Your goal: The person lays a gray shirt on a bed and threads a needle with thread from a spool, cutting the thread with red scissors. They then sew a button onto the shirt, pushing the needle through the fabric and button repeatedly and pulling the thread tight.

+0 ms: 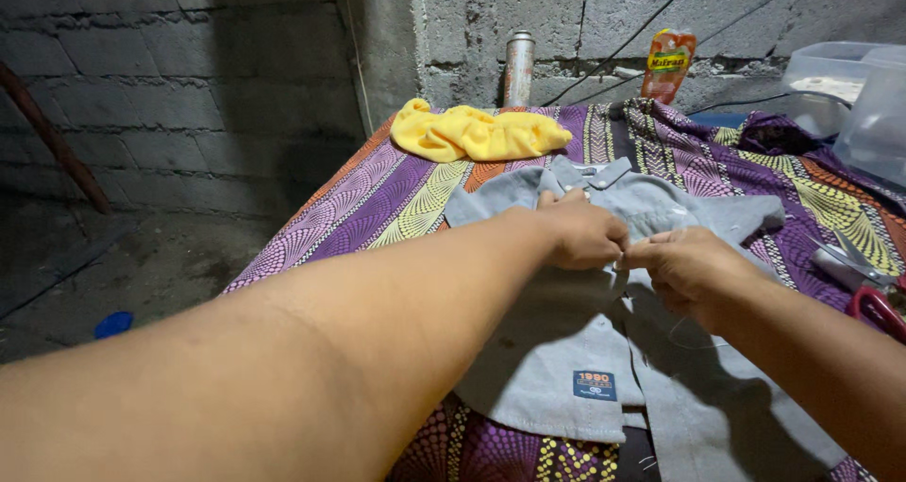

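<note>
Nearest the camera: the person's left forearm, crossing the view from lower left toward centre. It ends at the left hand (583,232), fingers curled and pinched together on the front edge of a small grey shirt (557,350), about chest height of the garment. The right hand (687,270) meets it from the right; fingertips of both hands touch or nearly touch at the shirt's middle opening. The right grip is also closed on the grey cloth; whether a button or needle sits between the fingers cannot be told. A thin pale thread (694,340) loops below the right hand over the shirt.

The shirt lies flat, front up, collar (590,174) pointing away from the person, short sleeves spread to either side. A dark blue square patch (595,385) is on the lower left panel.

Under the shirt the surface is covered with a patterned cloth (377,199) in purple, orange and yellow. A crumpled yellow cloth (477,131) lies beyond the collar, apart from the shirt. A metal spray can (518,67) and an orange pouch (668,62) stand against the grey block wall (189,86). Clear plastic containers (845,91) sit at far right. Scissors with red handles (864,279) lie near the right edge, just beside the right forearm.
</note>
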### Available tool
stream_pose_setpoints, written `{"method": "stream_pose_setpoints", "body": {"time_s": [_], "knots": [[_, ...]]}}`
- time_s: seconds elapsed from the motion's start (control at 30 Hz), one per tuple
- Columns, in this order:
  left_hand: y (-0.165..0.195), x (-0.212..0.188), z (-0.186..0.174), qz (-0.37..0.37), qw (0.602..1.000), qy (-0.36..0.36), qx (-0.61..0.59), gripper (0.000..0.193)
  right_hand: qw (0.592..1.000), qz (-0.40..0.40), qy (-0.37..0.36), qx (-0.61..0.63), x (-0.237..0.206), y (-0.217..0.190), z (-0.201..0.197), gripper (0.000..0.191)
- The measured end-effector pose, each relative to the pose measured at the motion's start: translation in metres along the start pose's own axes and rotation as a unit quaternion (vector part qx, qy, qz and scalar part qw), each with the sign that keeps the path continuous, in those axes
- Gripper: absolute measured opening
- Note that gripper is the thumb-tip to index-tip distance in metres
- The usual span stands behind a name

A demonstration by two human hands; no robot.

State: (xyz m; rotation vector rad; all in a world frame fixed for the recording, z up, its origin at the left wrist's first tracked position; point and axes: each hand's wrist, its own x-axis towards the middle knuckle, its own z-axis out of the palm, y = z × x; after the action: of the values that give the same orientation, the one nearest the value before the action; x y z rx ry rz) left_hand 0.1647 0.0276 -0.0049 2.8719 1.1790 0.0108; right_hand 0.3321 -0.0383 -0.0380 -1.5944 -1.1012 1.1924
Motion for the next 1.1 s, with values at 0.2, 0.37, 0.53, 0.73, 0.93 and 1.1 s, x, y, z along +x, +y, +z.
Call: {"method": "stream_pose_setpoints", "body": {"time_s": [0.2, 0.37, 0.53, 0.73, 0.93, 1.1], "knots": [[-0.003, -0.012, -0.003, -0.031, 0.998, -0.007, -0.05, 0.042, 1.0, 0.018, -0.011, -0.012, 0.002, 0.007, -0.003, 0.016], [-0.017, -0.005, 0.006, -0.041, 0.996, -0.029, -0.079, 0.046, 0.998, 0.043, -0.046, -0.002, -0.001, 0.007, -0.005, 0.014], [-0.032, 0.009, 0.025, 0.033, 0.988, -0.027, -0.147, 0.05, 0.997, 0.043, -0.058, 0.001, -0.01, 0.003, -0.001, 0.011], [-0.036, 0.008, 0.028, 0.005, 0.983, -0.013, -0.181, 0.046, 0.99, 0.037, -0.052, 0.129, -0.007, -0.001, -0.009, 0.008], [-0.032, 0.003, 0.015, 0.066, 0.967, 0.04, -0.242, 0.041, 0.995, -0.017, -0.036, 0.087, 0.007, 0.005, -0.014, 0.005], [-0.034, -0.009, 0.009, -0.029, 0.936, 0.013, -0.35, 0.037, 0.988, -0.02, -0.074, 0.131, 0.006, 0.018, -0.013, 0.018]]}}
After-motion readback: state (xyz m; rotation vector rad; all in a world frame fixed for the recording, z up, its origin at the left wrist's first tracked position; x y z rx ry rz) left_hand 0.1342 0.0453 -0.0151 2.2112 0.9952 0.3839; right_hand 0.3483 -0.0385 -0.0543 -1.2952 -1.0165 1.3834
